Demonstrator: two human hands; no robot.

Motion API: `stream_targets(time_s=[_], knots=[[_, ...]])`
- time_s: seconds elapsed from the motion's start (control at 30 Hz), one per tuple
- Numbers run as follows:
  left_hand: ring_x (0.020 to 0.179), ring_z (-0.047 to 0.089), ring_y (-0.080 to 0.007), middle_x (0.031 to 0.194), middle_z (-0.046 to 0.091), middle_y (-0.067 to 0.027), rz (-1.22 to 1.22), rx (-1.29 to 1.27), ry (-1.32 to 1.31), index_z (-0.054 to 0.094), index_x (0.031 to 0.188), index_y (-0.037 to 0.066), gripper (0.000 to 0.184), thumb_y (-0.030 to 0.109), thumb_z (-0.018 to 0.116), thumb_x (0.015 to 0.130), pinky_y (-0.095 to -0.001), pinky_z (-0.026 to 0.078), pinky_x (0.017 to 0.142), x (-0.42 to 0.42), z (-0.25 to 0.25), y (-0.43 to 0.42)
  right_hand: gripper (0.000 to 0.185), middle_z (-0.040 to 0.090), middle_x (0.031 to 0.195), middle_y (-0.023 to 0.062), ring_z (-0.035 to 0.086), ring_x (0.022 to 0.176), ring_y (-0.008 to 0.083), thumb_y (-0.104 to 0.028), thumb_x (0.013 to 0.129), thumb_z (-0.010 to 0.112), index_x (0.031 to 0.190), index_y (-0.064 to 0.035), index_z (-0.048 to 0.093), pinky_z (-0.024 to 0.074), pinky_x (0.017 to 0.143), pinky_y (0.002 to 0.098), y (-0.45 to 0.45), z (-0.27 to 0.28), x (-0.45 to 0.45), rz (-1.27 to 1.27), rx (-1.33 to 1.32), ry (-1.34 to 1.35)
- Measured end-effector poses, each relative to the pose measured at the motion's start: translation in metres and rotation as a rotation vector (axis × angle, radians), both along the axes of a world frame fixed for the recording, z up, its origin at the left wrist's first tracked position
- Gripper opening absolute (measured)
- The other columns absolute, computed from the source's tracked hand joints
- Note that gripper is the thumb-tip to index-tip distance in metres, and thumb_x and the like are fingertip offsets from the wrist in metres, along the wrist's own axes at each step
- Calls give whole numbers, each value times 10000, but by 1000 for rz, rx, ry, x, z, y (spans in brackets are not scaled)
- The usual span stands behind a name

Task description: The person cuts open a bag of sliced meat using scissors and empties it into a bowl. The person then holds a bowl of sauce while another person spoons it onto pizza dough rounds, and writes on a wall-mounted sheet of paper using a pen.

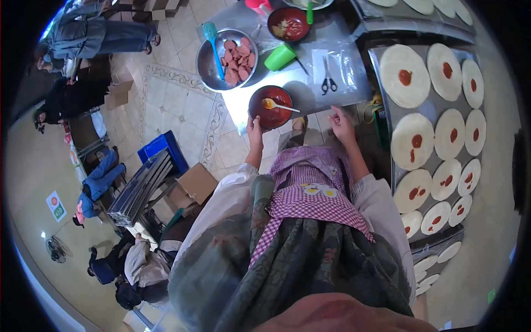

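My left hand (255, 133) grips the near left rim of a dark bowl of red sauce (267, 115) at the table's edge. A white spoon (280, 105) rests in the sauce, its handle pointing right. My right hand (342, 126) is beside the table's front edge, fingers loosely bent and apart, with nothing visible in it. Black-handled scissors (328, 83) lie on clear plastic just beyond it. To the right, flat dough rounds (405, 76), most with red sauce dabs, cover a tray (425, 109).
A metal bowl (201, 69) holds pink sausage slices and a blue spatula (212, 47). Behind stand a green cup (280, 57) and a red-brown bowl (289, 24). Cardboard boxes (196, 182), a blue crate (176, 152) and several people are at left.
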State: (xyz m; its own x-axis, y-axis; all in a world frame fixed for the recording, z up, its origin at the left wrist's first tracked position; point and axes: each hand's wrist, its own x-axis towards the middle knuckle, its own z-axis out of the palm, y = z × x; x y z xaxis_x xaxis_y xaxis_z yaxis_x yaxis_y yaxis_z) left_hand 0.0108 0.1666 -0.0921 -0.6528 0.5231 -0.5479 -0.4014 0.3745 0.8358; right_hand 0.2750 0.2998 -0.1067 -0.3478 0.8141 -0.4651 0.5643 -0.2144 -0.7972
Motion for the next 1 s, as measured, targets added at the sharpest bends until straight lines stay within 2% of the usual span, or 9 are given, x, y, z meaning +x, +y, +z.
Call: stream_targets(time_s=[0.17, 0.37, 0.47, 0.67, 0.73, 0.77, 0.8, 0.87, 1.0], knots=[[720, 644, -199, 1050, 579, -131, 96, -41, -89, 378, 1317, 81, 451, 283, 477, 926, -295, 573, 528, -37, -30, 1, 248, 611, 860, 86, 592, 800, 218, -160, 816, 610, 1054, -91, 596, 472, 718, 324, 26, -31, -73, 127, 340, -57], [713, 654, -208, 1133, 542, -165, -200, -245, -83, 238, 1389, 83, 555, 340, 441, 940, -277, 552, 559, -59, -10, 1, 132, 622, 858, 107, 604, 816, 283, -186, 825, 587, 899, -90, 637, 479, 718, 377, 60, -42, -116, 163, 478, -209], [775, 662, -260, 1311, 397, -214, -136, -260, -8, 125, 1427, 76, 666, 384, 447, 932, -293, 522, 640, -65, -22, -25, 204, 630, 850, 133, 618, 790, 323, -232, 837, 572, 997, -106, 581, 480, 681, 428, 66, -68, -128, 434, 181, -289], [852, 640, -220, 1323, 399, -173, -50, -193, 127, 165, 1417, 58, 558, 283, 398, 963, -280, 496, 697, -62, 2, -67, 434, 635, 844, 155, 634, 720, 332, -290, 834, 575, 1205, -163, 390, 490, 587, 446, 66, -47, -160, 200, 396, -417], [1001, 586, -244, 1349, 364, -164, -124, -113, 132, 172, 1422, 70, 545, 248, 404, 961, -334, 477, 846, -63, 16, -78, 404, 646, 751, 119, 636, 619, 303, -342, 837, 533, 1181, -153, 439, 490, 513, 441, 83, -83, -177, 206, 342, -641], [981, 595, -257, 1375, 320, -185, -139, -114, 99, 169, 1423, 73, 540, 230, 401, 961, -346, 476, 857, -65, 24, -80, 390, 639, 691, 119, 637, 603, 289, -325, 813, 528, 1148, -131, 479, 488, 487, 431, 88, -142, -181, 255, 467, -733], [945, 607, -250, 1385, 291, -212, -178, -153, 196, 168, 1425, 78, 538, 205, 405, 959, -339, 484, 830, -63, 37, -74, 273, 642, 690, 118, 643, 603, 277, -262, 791, 531, 1008, -102, 574, 490, 483, 431, 97, -133, -187, 200, 484, -711], [916, 617, -241, 1386, 286, -229, -205, -69, 166, 160, 1434, 102, 565, 120, 428, 937, -325, 494, 789, -74, 33, -78, 143, 659, 722, 95, 651, 625, 269, -180, 762, 548, 750, -92, 660, 503, 512, 429, 107, -140, -193, 219, 516, -603], [906, 616, -243, 1395, 286, -205, -227, -109, 226, 156, 1435, 100, 582, 83, 433, 924, -325, 494, 785, -90, 47, -58, 159, 661, 782, 141, 656, 782, 293, -140, 723, 566, 784, -76, 698, 519, 703, 411, 95, -100, -188, 138, 272, -603]])
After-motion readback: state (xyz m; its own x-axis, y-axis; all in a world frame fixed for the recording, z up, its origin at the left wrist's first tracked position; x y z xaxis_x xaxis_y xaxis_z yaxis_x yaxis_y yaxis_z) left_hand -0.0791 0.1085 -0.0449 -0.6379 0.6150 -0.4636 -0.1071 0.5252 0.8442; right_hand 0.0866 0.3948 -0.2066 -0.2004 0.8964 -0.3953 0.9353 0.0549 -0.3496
